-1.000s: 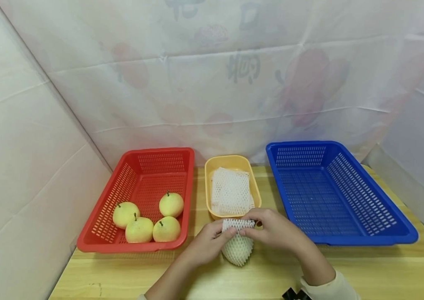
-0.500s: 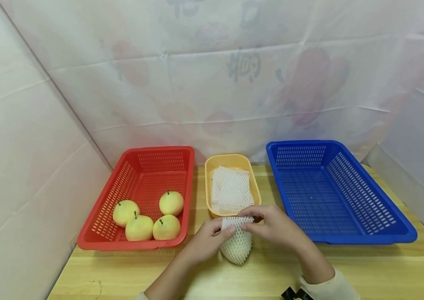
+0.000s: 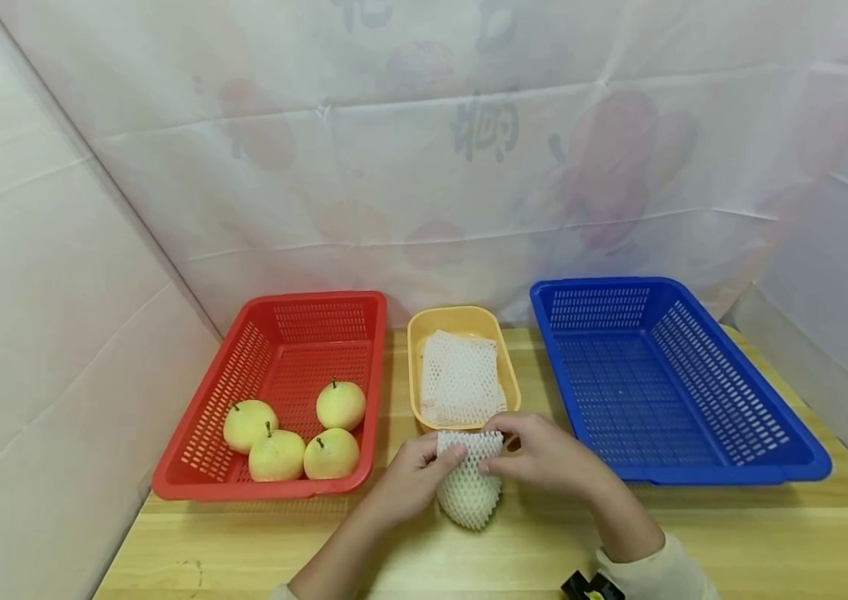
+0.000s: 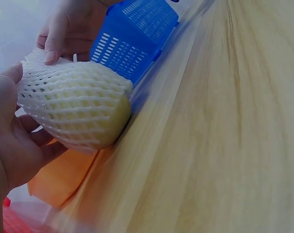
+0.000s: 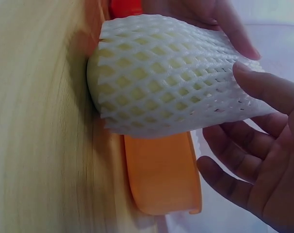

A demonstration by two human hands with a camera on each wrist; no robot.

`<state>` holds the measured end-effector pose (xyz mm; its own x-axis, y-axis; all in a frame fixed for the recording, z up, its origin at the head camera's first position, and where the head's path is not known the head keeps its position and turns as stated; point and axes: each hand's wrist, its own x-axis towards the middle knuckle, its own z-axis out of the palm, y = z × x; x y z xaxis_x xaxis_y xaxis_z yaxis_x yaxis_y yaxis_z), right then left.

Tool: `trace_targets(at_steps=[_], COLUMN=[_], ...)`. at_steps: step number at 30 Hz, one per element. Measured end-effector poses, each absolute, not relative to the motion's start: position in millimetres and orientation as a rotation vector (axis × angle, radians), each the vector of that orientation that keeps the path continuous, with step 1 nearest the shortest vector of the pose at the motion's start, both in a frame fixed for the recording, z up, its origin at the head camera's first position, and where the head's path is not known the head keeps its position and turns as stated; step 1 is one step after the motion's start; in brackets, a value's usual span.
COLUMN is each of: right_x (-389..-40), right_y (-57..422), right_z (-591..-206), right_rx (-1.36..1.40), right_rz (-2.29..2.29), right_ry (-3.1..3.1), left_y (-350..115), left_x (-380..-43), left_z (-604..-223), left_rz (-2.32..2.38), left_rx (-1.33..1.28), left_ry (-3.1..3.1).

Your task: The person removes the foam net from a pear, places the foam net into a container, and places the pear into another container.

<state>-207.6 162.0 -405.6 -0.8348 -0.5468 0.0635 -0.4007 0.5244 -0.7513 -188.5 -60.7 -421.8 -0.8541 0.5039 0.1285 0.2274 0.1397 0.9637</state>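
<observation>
A pear (image 4: 119, 119) in a white foam net sleeve (image 3: 469, 492) is held just above or on the table, in front of the yellow tray; the head view does not settle which. The pear's bare end sticks out of the net at the bottom in both wrist views. My left hand (image 3: 411, 479) pinches the net's upper rim on the left, thumb in front. On the other side, my right hand (image 3: 540, 450) pinches the same rim between thumb (image 5: 268, 90) and fingers. The net's upper part is loose above the fruit. The pear's upper end is hidden inside it.
At left, a red basket (image 3: 266, 492) holds several yellow pears (image 3: 277, 456). Behind my hands, a small yellow tray (image 3: 415, 367) contains flat white foam nets (image 3: 463, 379). A blue basket (image 3: 694, 475) stands at right. A printed curtain (image 3: 394, 183) closes off the back.
The netted pear and both hands have shifted very slightly left. My right fingers have moved a little along the net's rim. The baskets and tray hold the same things.
</observation>
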Motion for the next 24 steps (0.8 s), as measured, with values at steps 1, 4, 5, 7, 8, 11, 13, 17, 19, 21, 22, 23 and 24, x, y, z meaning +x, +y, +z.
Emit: trace_targets(at_steps=[1, 4, 5, 7, 8, 11, 13, 17, 19, 21, 22, 23, 24], right_x=[-207.4, -206.6, -206.2, -205.5, -205.3, -204.5, -204.4, -205.3, -206.1, -207.0, -207.4, -207.8, -208.3], right_y=[161.9, 161.6, 161.5, 161.6, 161.6, 161.6, 161.4, 161.3, 161.4, 161.4, 161.3, 161.2, 161.0], right_z=[-405.8, -405.7, -405.6, -405.1, -404.8, -403.4, -402.5, -401.9, -402.7, -404.1, -404.8, -405.8, -406.6], right_rx=[-0.817, -0.825, -0.823, -0.814, -0.806, -0.783, -0.774, -0.768, -0.767, -0.766, -0.767, -0.771, -0.772], right_rz=[-1.205, -1.22, -1.23, -1.239, -1.243, -1.248, -1.248, -1.25, -1.239, -1.217, -1.205, -1.201, -1.199], right_ry=[2.593, 2.62, 2.622, 2.627, 2.627, 2.628, 2.629, 2.598, 2.573, 2.555, 2.55, 2.546, 2.546], left_y=[-60.7, -60.9, -61.0, -60.8, -60.7, -60.2, -60.1, -60.4, -60.7, -61.0, -61.0, -61.0, -60.8], left_x=[-188.5, -189.2, -189.6, -191.8, -193.1, -197.8, -199.9, -201.0, -201.0, -200.8, -200.8, -200.9, -201.0], left_z=[-421.6, -423.2, -424.9, -432.3, -436.5, -449.6, -455.1, -457.3, -456.7, -456.1, -455.8, -455.7, -455.7], left_rz=[1.788, 1.809, 1.817, 1.817, 1.813, 1.783, 1.776, 1.797, 1.805, 1.81, 1.811, 1.811, 1.812], left_rx=[0.719, 0.719, 0.719, 0.711, 0.706, 0.694, 0.701, 0.743, 0.76, 0.774, 0.776, 0.781, 0.782], left_ry=[2.187, 2.165, 2.155, 2.131, 2.122, 2.117, 2.129, 2.168, 2.184, 2.198, 2.204, 2.209, 2.21])
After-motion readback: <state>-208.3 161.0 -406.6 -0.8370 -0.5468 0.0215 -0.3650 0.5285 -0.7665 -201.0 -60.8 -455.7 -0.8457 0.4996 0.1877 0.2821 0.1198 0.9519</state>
